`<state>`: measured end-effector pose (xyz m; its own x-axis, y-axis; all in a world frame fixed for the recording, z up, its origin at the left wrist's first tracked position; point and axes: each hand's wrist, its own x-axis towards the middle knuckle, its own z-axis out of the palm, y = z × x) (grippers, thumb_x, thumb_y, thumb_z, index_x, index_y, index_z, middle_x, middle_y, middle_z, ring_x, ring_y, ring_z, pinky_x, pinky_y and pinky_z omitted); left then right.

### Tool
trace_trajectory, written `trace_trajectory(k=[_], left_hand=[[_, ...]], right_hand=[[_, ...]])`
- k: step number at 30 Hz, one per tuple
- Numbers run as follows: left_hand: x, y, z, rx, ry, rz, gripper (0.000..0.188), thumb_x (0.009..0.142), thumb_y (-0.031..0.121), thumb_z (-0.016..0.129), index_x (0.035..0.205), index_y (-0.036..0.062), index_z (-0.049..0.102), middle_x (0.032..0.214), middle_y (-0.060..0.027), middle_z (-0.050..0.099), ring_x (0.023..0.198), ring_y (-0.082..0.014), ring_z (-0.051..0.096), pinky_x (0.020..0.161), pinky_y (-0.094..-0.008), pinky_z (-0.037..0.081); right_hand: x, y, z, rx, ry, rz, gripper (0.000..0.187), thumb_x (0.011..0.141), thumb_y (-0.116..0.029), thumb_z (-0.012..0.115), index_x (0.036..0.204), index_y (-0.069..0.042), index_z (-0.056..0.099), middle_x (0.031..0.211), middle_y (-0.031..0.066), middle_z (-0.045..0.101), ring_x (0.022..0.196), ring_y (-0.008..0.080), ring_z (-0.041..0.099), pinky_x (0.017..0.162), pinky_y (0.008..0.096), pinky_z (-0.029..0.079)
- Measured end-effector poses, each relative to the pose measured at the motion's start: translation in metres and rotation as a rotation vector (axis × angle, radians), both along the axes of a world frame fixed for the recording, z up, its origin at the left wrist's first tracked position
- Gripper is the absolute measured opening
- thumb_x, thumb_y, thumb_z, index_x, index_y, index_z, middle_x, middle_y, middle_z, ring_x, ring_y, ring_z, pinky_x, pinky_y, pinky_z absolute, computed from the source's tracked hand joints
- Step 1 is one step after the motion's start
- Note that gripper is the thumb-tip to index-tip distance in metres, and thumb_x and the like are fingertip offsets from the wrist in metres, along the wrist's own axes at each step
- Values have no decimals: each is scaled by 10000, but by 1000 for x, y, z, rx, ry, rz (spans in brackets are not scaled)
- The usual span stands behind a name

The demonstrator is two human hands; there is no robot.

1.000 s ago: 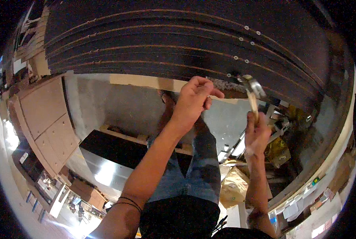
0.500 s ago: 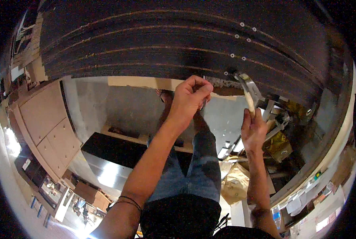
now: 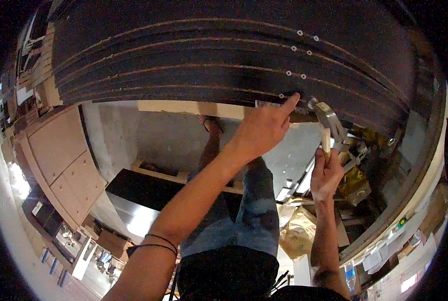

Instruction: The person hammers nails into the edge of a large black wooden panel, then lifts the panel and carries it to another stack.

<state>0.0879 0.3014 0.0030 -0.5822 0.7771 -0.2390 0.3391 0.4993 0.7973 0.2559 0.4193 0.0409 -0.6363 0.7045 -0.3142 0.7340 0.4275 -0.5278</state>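
My left hand [image 3: 264,129] reaches over the near edge of the dark panels [image 3: 183,55]. Its index finger points out to the panel surface, close to a small white ring [image 3: 281,96]; the other fingers are curled, and whatever they may hold is hidden. In my right hand [image 3: 327,175] is a hammer [image 3: 329,119], gripped by its pale wooden handle. The metal head rests at or just above the panel edge, right of my left fingertip. Further back, several more white rings sit in pairs along the panels' brown edges.
A light brown drilled panel [image 3: 58,160] stands at the left. Behind my legs lies a dark board [image 3: 143,188]. At the right are a crumpled yellowish bag [image 3: 298,228], a yellow item [image 3: 355,185] and metal parts. A pale wooden strip [image 3: 194,107] runs under the panels' near edge.
My left hand has moved right and slightly down, and its index finger has gone from a pinch to pointing at the panel. The hammer has shifted a little right and nearer me.
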Motion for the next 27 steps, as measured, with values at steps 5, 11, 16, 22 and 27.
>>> trace_trajectory(k=[5,11,16,22,27], left_hand=[[9,8,-3,-150,88,-143,553,850,168,551,1367,106,366,757,-201,621,644,-373,611,602,-469,510],[20,14,-4,-119,95,-92,494,859,177,541,1324,82,404,799,-211,630,686,-371,622,623,-469,511],[22,-5,-4,-78,5,63,305,866,180,558,1138,47,519,825,-189,637,686,-333,634,618,-437,503],[11,-27,-2,309,-847,602,142,902,177,574,978,58,565,780,-37,614,595,-73,499,519,-222,393],[-31,-80,7,513,-1056,919,125,908,145,562,1013,78,574,787,-24,626,544,-25,428,479,-163,331]], right_hand=[[18,-1,1,-70,-26,-143,231,890,-234,587,793,-33,528,549,110,512,486,178,484,474,342,406],[19,-3,5,-184,-65,-196,230,922,-195,553,795,-5,518,584,-8,407,573,75,348,497,261,319],[7,-6,1,-132,72,-117,163,905,-149,573,857,5,552,623,-2,444,607,88,366,526,266,333],[3,-11,6,-183,209,-164,258,927,-238,541,776,-34,492,644,-22,442,610,75,355,516,258,296],[-35,-47,8,-222,139,-117,239,921,-237,549,809,-31,502,631,-24,431,596,76,357,508,257,290]])
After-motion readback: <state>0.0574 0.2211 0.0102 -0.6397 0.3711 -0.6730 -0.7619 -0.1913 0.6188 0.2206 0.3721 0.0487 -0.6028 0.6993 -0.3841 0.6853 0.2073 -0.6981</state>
